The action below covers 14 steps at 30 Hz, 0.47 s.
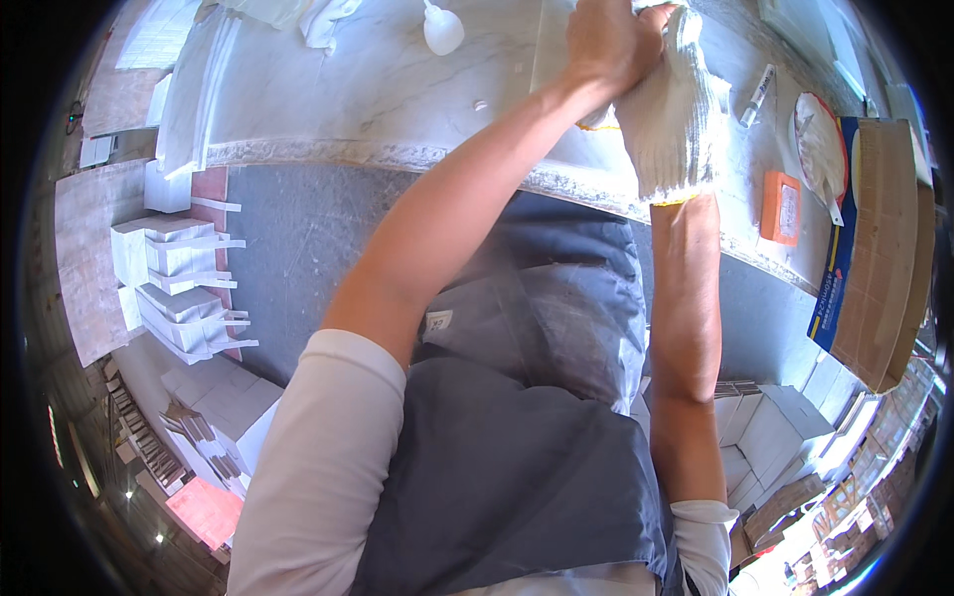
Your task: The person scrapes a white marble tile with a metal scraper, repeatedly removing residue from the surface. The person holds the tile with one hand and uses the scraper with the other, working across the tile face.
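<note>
My bare left hand [608,48] is at the top edge of the view, closed against the white knit glove [668,134] that covers my right hand [686,60]. Its fingers seem to grip the glove near my right fingers, which are partly cut off by the frame. The glove's yellow-edged cuff sits at my right wrist. Below my left wrist, another bit of white knit with a yellow edge [599,119] lies on the pale marbled worktop [378,94]. How the fingers inside the glove are bent is hidden.
On the right of the worktop lie a marker [758,96], an orange-framed block [780,207], a round tray with white paste and a scraper [821,149], and a cardboard box [879,248]. A white squeeze bulb [443,30] lies at the back. White strapped stacks [184,253] stand left.
</note>
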{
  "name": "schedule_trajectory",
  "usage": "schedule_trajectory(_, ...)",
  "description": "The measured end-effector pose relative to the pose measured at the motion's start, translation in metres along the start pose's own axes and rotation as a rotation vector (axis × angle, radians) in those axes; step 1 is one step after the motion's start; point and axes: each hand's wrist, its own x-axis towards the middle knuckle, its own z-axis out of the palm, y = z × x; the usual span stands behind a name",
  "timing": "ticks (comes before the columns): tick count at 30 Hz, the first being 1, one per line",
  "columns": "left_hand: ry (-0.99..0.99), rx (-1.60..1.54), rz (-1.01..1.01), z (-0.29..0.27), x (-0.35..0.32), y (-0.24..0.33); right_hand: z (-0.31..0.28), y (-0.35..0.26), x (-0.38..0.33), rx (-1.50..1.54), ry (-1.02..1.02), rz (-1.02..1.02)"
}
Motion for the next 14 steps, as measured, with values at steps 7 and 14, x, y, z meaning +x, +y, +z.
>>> schedule_trajectory(7, 0.078, 0.251, 0.153, 0.022, 0.021, -0.03, 0.022, -0.002, -0.047, -0.43, 0.064, 0.067)
schedule_trajectory(14, -0.05, 0.583, 0.174, 0.003, 0.074, -0.084, 0.047, -0.011, -0.141, -0.673, -0.143, 0.122)
